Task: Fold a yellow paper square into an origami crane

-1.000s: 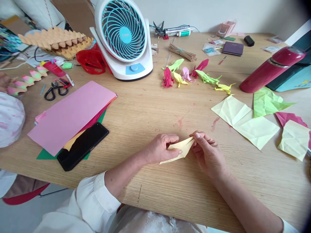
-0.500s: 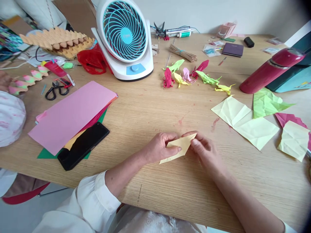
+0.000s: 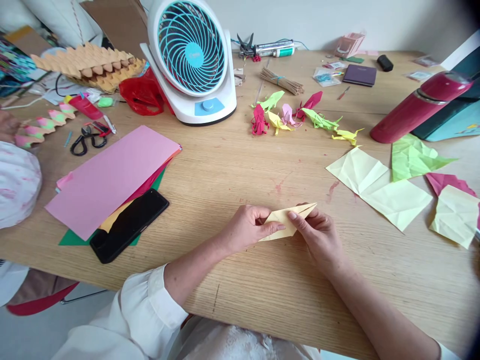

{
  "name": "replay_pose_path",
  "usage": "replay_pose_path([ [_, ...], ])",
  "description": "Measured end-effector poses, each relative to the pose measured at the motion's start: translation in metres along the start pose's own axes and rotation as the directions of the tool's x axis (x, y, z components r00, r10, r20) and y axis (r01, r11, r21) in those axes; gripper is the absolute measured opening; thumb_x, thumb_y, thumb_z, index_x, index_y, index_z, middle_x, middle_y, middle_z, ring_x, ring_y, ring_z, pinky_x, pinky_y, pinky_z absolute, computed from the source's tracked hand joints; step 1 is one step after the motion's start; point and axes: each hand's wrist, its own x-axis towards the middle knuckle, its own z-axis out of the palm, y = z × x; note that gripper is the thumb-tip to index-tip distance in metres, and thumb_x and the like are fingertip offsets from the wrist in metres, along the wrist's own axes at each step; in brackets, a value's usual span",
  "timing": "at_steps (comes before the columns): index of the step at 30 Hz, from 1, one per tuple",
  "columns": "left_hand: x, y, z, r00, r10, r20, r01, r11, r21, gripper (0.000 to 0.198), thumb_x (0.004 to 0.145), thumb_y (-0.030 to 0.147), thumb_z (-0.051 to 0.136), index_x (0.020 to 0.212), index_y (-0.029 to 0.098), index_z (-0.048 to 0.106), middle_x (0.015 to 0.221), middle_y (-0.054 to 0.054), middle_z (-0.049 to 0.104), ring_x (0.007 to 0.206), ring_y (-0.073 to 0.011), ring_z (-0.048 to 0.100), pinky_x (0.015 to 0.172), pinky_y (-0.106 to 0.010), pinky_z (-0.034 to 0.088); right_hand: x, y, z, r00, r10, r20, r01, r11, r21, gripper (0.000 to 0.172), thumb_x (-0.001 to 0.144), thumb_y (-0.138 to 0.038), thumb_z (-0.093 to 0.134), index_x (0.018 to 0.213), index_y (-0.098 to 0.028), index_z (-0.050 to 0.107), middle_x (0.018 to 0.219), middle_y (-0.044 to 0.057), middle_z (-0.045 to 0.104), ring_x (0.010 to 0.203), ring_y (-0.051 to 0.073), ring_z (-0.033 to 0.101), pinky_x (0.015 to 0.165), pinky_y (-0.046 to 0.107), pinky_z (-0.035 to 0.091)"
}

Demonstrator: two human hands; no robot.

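A pale yellow sheet of folded paper (image 3: 287, 218), shaped like a narrow pointed kite, is held just above the wooden table. My left hand (image 3: 249, 225) pinches its left part, thumb on top and fingers behind. My right hand (image 3: 318, 230) grips it towards the right end, thumb pressed on its face. The paper's pointed tip sticks out past my right fingers, with a slit between layers there. Beyond my hands lie folded paper figures, among them a red one (image 3: 259, 120) and a green one (image 3: 322, 121).
Creased yellow paper (image 3: 378, 187) and green paper (image 3: 418, 159) lie right, near a red flask (image 3: 420, 107). Left are a pink paper stack (image 3: 116, 175), a black phone (image 3: 129, 225) and scissors (image 3: 88, 140). A white fan (image 3: 193, 60) stands behind. Another person's sleeve (image 3: 17, 182) shows far left.
The folded paper has shifted right and slightly up, its tip now further right. My right thumb has moved from near the tip inward onto the paper's face.
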Motion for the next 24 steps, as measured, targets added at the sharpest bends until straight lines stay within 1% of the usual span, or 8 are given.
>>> replay_pose_path([
  [5, 0.002, -0.002, 0.0, 0.999, 0.035, 0.007, -0.035, 0.999, -0.042, 0.054, 0.085, 0.049, 0.065, 0.055, 0.017, 0.032, 0.056, 0.006, 0.026, 0.052, -0.0053, 0.024, 0.047, -0.021, 0.015, 0.001, 0.003, -0.003, 0.993, 0.01, -0.115, 0.001, 0.996, 0.094, 0.022, 0.075, -0.042, 0.083, 0.078, -0.022, 0.074, 0.076, 0.001, 0.072, 0.065, 0.013, 0.06, 0.062, 0.026, 0.049],
  [8, 0.002, -0.003, -0.001, 0.998, 0.059, 0.0, -0.059, 0.997, -0.046, 0.056, 0.085, 0.049, 0.066, 0.054, 0.017, 0.031, 0.055, 0.006, 0.026, 0.051, -0.0048, 0.023, 0.047, -0.021, 0.014, 0.002, 0.001, -0.004, 0.987, 0.025, -0.159, -0.006, 0.993, 0.121, 0.024, 0.074, -0.043, 0.084, 0.078, -0.022, 0.074, 0.074, 0.001, 0.072, 0.064, 0.014, 0.06, 0.061, 0.026, 0.05],
  [11, 0.002, -0.004, -0.002, 1.0, 0.026, 0.004, -0.025, 0.997, -0.067, 0.051, 0.084, 0.049, 0.066, 0.054, 0.016, 0.042, 0.053, 0.007, 0.031, 0.05, -0.0048, 0.027, 0.047, -0.02, 0.017, 0.004, -0.002, -0.005, 0.976, 0.03, -0.217, -0.001, 0.991, 0.133, 0.025, 0.071, -0.043, 0.086, 0.076, -0.021, 0.073, 0.073, 0.001, 0.071, 0.063, 0.013, 0.06, 0.059, 0.026, 0.049],
  [14, 0.002, -0.003, -0.002, 1.0, -0.023, 0.012, 0.024, 0.994, -0.111, 0.041, 0.084, 0.048, 0.067, 0.064, 0.014, 0.06, 0.056, 0.004, 0.05, 0.051, -0.0062, 0.039, 0.048, -0.019, 0.026, 0.005, -0.005, -0.006, 0.961, 0.029, -0.275, 0.019, 0.986, 0.167, 0.024, 0.068, -0.041, 0.088, 0.072, -0.022, 0.073, 0.07, -0.001, 0.069, 0.06, 0.011, 0.056, 0.057, 0.024, 0.046],
  [16, 0.002, -0.002, -0.002, 0.999, -0.036, 0.006, 0.036, 0.99, -0.138, 0.038, 0.084, 0.047, 0.067, 0.069, 0.013, 0.066, 0.061, 0.0, 0.061, 0.054, -0.0073, 0.046, 0.051, -0.019, 0.032, 0.006, -0.008, -0.007, 0.956, 0.027, -0.293, 0.028, 0.983, 0.183, 0.024, 0.068, -0.04, 0.088, 0.072, -0.022, 0.073, 0.069, -0.002, 0.067, 0.06, 0.011, 0.056, 0.056, 0.024, 0.045],
  [17, 0.002, -0.002, -0.002, 0.999, -0.034, -0.002, 0.033, 0.989, -0.144, 0.037, 0.084, 0.047, 0.067, 0.069, 0.013, 0.067, 0.062, -0.001, 0.063, 0.054, -0.0075, 0.047, 0.052, -0.019, 0.034, 0.007, -0.009, -0.007, 0.954, 0.025, -0.3, 0.033, 0.982, 0.185, 0.024, 0.068, -0.041, 0.088, 0.072, -0.023, 0.073, 0.068, -0.002, 0.067, 0.06, 0.011, 0.056, 0.057, 0.025, 0.046],
  [21, 0.003, -0.001, -0.004, 0.999, -0.002, -0.032, -0.001, 0.993, -0.114, 0.036, 0.085, 0.045, 0.066, 0.069, 0.013, 0.069, 0.061, -0.001, 0.064, 0.053, -0.007, 0.047, 0.05, -0.019, 0.032, 0.008, -0.011, -0.007, 0.947, 0.025, -0.321, 0.039, 0.98, 0.193, 0.024, 0.067, -0.041, 0.088, 0.071, -0.023, 0.072, 0.067, -0.002, 0.066, 0.064, 0.013, 0.059, 0.059, 0.026, 0.047],
  [24, 0.004, -0.002, -0.005, 0.999, 0.009, -0.036, -0.011, 0.998, -0.062, 0.04, 0.086, 0.048, 0.065, 0.067, 0.013, 0.068, 0.055, 0.001, 0.057, 0.049, -0.0063, 0.042, 0.047, -0.019, 0.026, 0.008, -0.01, -0.007, 0.943, 0.037, -0.33, 0.031, 0.979, 0.199, 0.025, 0.067, -0.04, 0.088, 0.07, -0.023, 0.071, 0.066, -0.002, 0.066, 0.063, 0.013, 0.059, 0.059, 0.026, 0.047],
])
